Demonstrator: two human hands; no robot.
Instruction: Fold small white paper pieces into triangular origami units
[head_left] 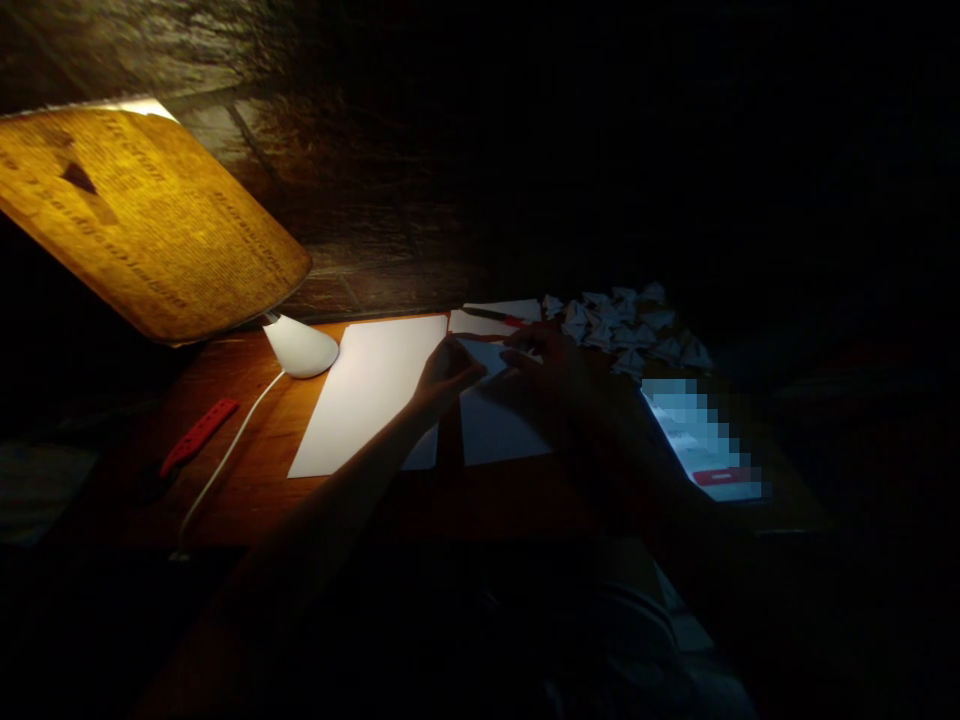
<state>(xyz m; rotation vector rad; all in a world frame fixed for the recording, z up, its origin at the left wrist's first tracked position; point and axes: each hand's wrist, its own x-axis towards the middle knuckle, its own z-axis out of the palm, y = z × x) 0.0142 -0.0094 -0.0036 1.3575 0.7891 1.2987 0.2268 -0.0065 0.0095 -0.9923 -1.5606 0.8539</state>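
A white sheet of paper (pixel 491 425) stands out between my hands over the wooden table, its lower part in shadow. My left hand (pixel 448 372) has its thumb and fingers closed at the sheet's upper left corner. At the upper right edge, the fingers of my right hand (pixel 544 355) pinch the same sheet, though dimness blurs their detail. Left of it lies a stack of blank white paper (pixel 382 390), partly behind my left forearm. Beyond the hands is smaller paper (pixel 495 312) with a dark and red pen-like tool (pixel 491 315) across it.
Several small folded paper pieces (pixel 619 325) cluster at the back right. A lit phone or tablet screen (pixel 675 430) lies at the right. A lamp with a printed shade (pixel 150 220) and white base (pixel 300 348) stands left, near its cord (pixel 232 445) and a red-handled tool (pixel 199 435).
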